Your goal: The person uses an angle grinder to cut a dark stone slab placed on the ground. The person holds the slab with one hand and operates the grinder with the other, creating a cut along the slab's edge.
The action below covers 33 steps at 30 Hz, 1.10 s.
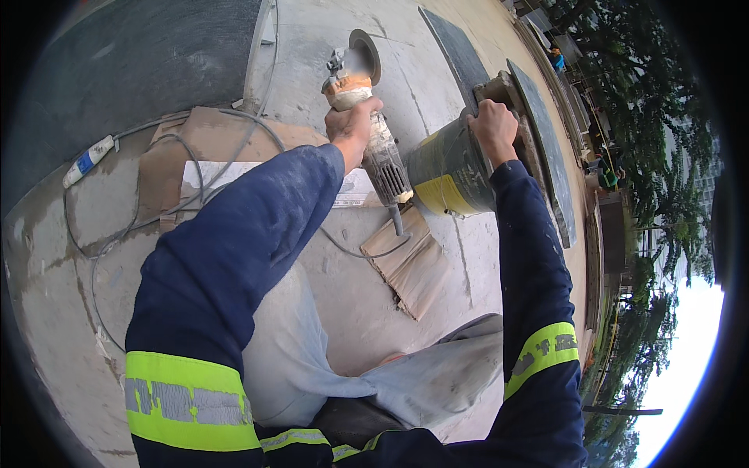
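My left hand (355,129) is wrapped round the body of a dusty angle grinder (382,160), just behind its orange-and-white head. The grinder's disc (365,56) is at the far end, and its cord trails off the near end. Closed into a fist, my right hand (495,129) sits at the top of a dark bucket (449,168) with a yellow band. What its fingers grip there is hidden. A long grey slab (542,144) lies beside that hand across the bucket's top, and a second dark slab (452,51) extends beyond the bucket.
A flattened cardboard sheet (273,134) and grey cables lie at the left, with a white-and-blue power connector (87,161). Folded brown paper (409,261) is on the concrete floor (351,288) near my legs. A large dark panel (148,54) stands far left. Distant people and trees appear at right.
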{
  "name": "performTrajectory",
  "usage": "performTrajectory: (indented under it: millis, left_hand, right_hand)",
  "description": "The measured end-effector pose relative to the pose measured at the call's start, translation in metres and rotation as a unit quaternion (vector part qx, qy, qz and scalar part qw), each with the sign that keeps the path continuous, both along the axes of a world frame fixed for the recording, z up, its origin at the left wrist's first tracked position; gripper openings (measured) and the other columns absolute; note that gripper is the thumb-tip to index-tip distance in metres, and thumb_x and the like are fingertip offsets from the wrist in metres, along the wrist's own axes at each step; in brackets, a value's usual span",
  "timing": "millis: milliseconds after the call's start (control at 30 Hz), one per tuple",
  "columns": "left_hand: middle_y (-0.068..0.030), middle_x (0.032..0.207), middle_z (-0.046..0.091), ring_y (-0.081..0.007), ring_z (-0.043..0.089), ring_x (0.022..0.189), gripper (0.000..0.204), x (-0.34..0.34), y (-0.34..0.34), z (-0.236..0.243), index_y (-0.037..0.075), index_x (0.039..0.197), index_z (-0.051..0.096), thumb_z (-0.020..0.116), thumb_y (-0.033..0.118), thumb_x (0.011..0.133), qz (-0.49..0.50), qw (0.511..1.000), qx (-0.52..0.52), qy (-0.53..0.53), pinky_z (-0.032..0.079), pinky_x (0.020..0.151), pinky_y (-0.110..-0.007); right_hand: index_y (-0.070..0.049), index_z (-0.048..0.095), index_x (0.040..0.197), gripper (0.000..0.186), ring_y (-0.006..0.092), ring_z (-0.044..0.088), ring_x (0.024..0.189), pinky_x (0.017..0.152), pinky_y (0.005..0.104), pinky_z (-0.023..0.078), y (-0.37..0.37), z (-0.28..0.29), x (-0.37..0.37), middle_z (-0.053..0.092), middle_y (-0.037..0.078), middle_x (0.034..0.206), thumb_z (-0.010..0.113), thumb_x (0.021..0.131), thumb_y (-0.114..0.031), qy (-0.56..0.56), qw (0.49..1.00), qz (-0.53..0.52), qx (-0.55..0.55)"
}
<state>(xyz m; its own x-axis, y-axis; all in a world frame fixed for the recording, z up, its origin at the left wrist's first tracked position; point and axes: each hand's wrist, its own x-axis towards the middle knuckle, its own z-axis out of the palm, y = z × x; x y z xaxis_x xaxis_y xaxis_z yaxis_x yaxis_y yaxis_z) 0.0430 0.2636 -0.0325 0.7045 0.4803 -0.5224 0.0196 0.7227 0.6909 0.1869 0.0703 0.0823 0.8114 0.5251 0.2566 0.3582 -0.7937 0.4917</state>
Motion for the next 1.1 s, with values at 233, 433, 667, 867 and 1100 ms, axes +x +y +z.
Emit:
performTrajectory:
  millis: [233, 433, 667, 867, 1100]
  left_hand:
    - [-0.0118, 0.088, 0.063, -0.0217, 0.064, 0.072, 0.048, -0.013, 0.008, -0.010, -0.001, 0.103, 0.057, 0.076, 0.022, 0.065, -0.029, 0.999, 0.022, 0.011, 0.054, 0.066, -0.037]
    - [-0.0111, 0.085, 0.065, -0.0207, 0.066, 0.072, 0.047, -0.018, 0.023, -0.018, -0.001, 0.100, 0.061, 0.077, 0.022, 0.064, -0.025, 0.999, 0.034, 0.011, 0.055, 0.066, -0.035]
    - [-0.0122, 0.089, 0.066, -0.0218, 0.067, 0.073, 0.051, -0.018, 0.026, -0.017, -0.002, 0.103, 0.060, 0.077, 0.025, 0.063, 0.004, 0.998, 0.061, 0.033, 0.055, 0.068, -0.035]
    - [-0.0159, 0.093, 0.069, -0.0265, 0.069, 0.080, 0.063, -0.017, 0.021, -0.018, -0.004, 0.108, 0.062, 0.077, 0.035, 0.060, -0.016, 0.996, 0.072, 0.041, 0.055, 0.076, -0.034]
    - [-0.0162, 0.096, 0.069, -0.0258, 0.069, 0.082, 0.064, -0.014, 0.012, -0.012, -0.002, 0.110, 0.061, 0.076, 0.037, 0.062, -0.051, 0.994, 0.073, 0.071, 0.055, 0.079, -0.033]
  right_hand:
    - [-0.006, 0.073, 0.089, 0.041, 0.0338, 0.071, 0.080, 0.069, 0.0406, 0.057, 0.050, 0.000, 0.055, 0.071, 0.017, 0.086, 0.078, 0.071, -0.043, -0.019, 0.999, -0.045, 0.020]
    - [-0.007, 0.074, 0.091, 0.036, 0.0326, 0.071, 0.086, 0.073, 0.0400, 0.057, 0.066, -0.001, 0.058, 0.072, 0.016, 0.090, 0.076, 0.072, -0.037, -0.021, 0.998, -0.055, 0.010]
    - [-0.008, 0.069, 0.096, 0.036, 0.0339, 0.068, 0.094, 0.080, 0.0416, 0.054, 0.027, 0.010, 0.024, 0.071, 0.017, 0.095, 0.076, 0.071, -0.032, 0.072, 0.996, -0.039, -0.031]
    - [-0.007, 0.066, 0.086, 0.036, 0.0347, 0.069, 0.083, 0.072, 0.0439, 0.055, 0.033, -0.004, 0.051, 0.070, 0.015, 0.084, 0.074, 0.075, -0.041, -0.003, 1.000, 0.008, -0.028]
    - [-0.009, 0.072, 0.093, 0.039, 0.0326, 0.070, 0.085, 0.073, 0.0410, 0.055, 0.039, -0.003, 0.059, 0.071, 0.016, 0.090, 0.071, 0.076, -0.044, -0.016, 0.998, -0.031, -0.055]
